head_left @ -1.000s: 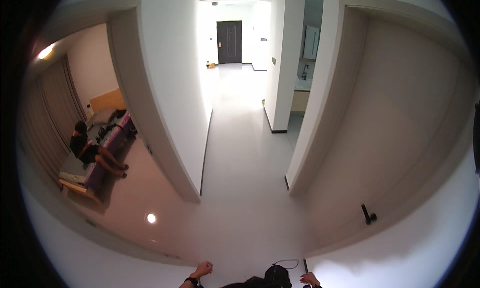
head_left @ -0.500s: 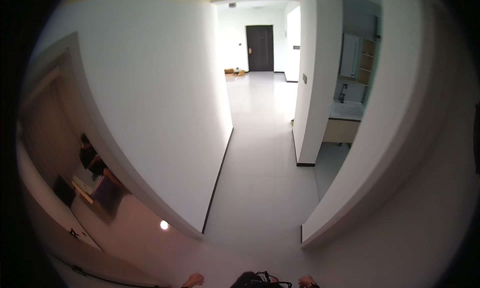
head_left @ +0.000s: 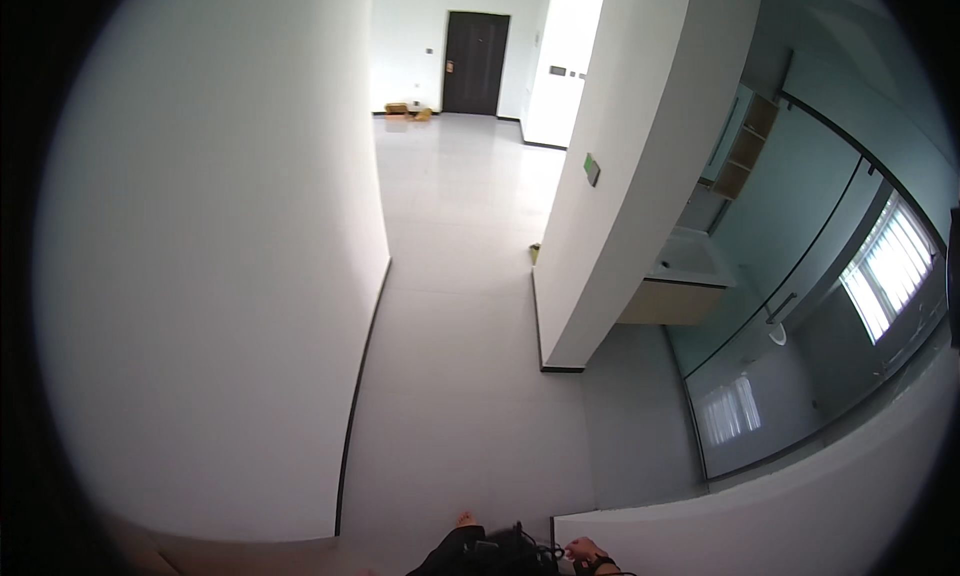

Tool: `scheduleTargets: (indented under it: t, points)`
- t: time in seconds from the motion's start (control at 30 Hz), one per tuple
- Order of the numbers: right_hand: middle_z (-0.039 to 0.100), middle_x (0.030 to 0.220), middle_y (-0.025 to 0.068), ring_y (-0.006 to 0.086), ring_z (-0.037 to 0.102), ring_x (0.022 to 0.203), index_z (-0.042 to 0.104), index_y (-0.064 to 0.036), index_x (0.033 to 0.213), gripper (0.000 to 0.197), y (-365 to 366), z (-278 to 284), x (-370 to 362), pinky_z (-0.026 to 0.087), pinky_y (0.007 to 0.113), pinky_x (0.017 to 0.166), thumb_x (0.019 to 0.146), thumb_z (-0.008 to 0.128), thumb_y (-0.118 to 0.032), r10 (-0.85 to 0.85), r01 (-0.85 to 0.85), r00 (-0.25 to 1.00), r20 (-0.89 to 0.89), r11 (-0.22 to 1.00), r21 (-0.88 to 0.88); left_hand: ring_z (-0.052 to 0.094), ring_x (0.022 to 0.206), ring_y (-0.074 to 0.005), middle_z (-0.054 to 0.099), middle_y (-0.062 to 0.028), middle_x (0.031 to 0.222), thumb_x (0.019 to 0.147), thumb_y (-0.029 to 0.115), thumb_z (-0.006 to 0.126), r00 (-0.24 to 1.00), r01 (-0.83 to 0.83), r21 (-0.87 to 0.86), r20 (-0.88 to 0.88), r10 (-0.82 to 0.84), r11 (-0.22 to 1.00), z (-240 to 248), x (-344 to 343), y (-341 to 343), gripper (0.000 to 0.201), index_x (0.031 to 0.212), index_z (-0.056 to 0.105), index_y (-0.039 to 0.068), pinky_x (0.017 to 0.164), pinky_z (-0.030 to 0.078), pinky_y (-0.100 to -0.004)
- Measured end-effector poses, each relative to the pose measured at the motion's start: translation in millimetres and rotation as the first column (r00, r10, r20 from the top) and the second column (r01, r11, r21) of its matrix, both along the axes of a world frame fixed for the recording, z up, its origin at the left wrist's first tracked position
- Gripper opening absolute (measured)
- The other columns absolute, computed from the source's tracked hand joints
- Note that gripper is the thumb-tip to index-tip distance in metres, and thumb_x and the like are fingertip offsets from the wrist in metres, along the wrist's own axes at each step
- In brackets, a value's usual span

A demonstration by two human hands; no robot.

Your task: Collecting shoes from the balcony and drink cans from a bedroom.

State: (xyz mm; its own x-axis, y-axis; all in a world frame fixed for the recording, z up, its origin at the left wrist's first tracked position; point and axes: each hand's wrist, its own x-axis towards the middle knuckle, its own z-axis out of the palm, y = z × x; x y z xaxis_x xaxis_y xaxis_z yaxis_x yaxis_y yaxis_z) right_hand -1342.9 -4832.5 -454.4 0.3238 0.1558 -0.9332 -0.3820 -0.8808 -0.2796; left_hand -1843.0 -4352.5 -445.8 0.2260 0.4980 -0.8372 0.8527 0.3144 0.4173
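My right hand (head_left: 582, 549) is at the lower edge with its fingers curled in. A dark band is around its wrist. I see nothing held in it. Black cords (head_left: 545, 548) loop in front of my dark clothing (head_left: 470, 554), close beside the fingers; whether they touch cannot be told. My left hand is out of the picture. What looks like the tip of a bare foot (head_left: 465, 519) shows just ahead of the dark clothing.
White walls line a hallway with a pale tiled floor (head_left: 460, 356). A dark door (head_left: 477, 64) is at the far end, with cardboard boxes (head_left: 397, 110) left of it. At right, a bathroom opening shows a washbasin (head_left: 690, 261) and a glass partition (head_left: 790, 226).
The view has moved forward along the hallway, and more of the bathroom shows. The left doorway has mostly slipped out of sight. My left hand has left the picture.
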Motion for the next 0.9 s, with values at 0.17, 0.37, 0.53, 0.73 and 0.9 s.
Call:
scheduleTargets:
  t: [0.17,0.37,0.53,0.73,0.9]
  points:
    - [0.071,0.081,0.0078,0.0193,0.067,0.068,0.070,-0.0023,0.100,0.024,125,28,116,0.048,0.033,0.051,0.089,0.059,-0.021,-0.151,0.152,0.988,0.043,0.988,-0.013,0.068,0.068,-0.0245,0.067,-0.0125,0.079,0.089,0.012,0.056,0.944,0.097,0.338,0.267,-0.195,0.936,67,291,241,0.021,0.099,0.061,-0.005,0.063,0.056,-0.0354]
    - [0.059,0.067,0.0054,0.0187,0.047,0.053,0.064,-0.0092,0.073,0.021,226,-52,276,0.035,0.037,0.046,0.085,0.060,-0.026,0.258,-0.715,0.642,0.722,0.543,0.441,0.069,0.070,-0.0218,0.069,-0.0117,0.081,0.087,0.012,0.060,0.871,0.199,0.550,0.280,-0.403,0.811,117,563,436,0.020,0.102,0.064,0.000,0.067,0.056,-0.0340]
    - [0.065,0.071,0.0079,0.0223,0.058,0.063,0.068,-0.0068,0.078,0.024,401,-75,458,0.046,0.039,0.058,0.087,0.062,-0.028,0.255,-0.268,0.955,0.155,0.961,0.070,0.069,0.073,-0.0191,0.070,-0.0094,0.082,0.080,0.017,0.070,0.820,0.450,0.361,0.195,-0.538,0.817,92,634,517,0.026,0.101,0.066,0.003,0.068,0.056,-0.0333]
    - [0.069,0.077,0.0115,0.0240,0.067,0.069,0.068,0.0010,0.102,0.035,593,-81,731,0.054,0.036,0.070,0.092,0.062,-0.032,0.114,-0.119,0.993,0.037,0.973,0.198,0.055,0.056,-0.0176,0.058,-0.0047,0.063,0.081,0.010,0.062,0.839,-0.214,-0.024,0.508,0.197,0.976,101,640,554,0.018,0.064,0.058,0.004,0.047,0.042,-0.0346]
    - [0.071,0.081,0.0131,0.0193,0.070,0.073,0.068,0.0017,0.101,0.027,792,25,886,0.056,0.033,0.069,0.087,0.063,-0.021,-0.038,-0.115,0.871,0.489,0.953,0.280,0.056,0.055,-0.0198,0.060,-0.0064,0.067,0.086,0.012,0.061,0.868,-0.497,-0.206,-0.114,0.484,0.843,28,667,616,0.014,0.078,0.063,0.000,0.048,0.047,-0.0360]
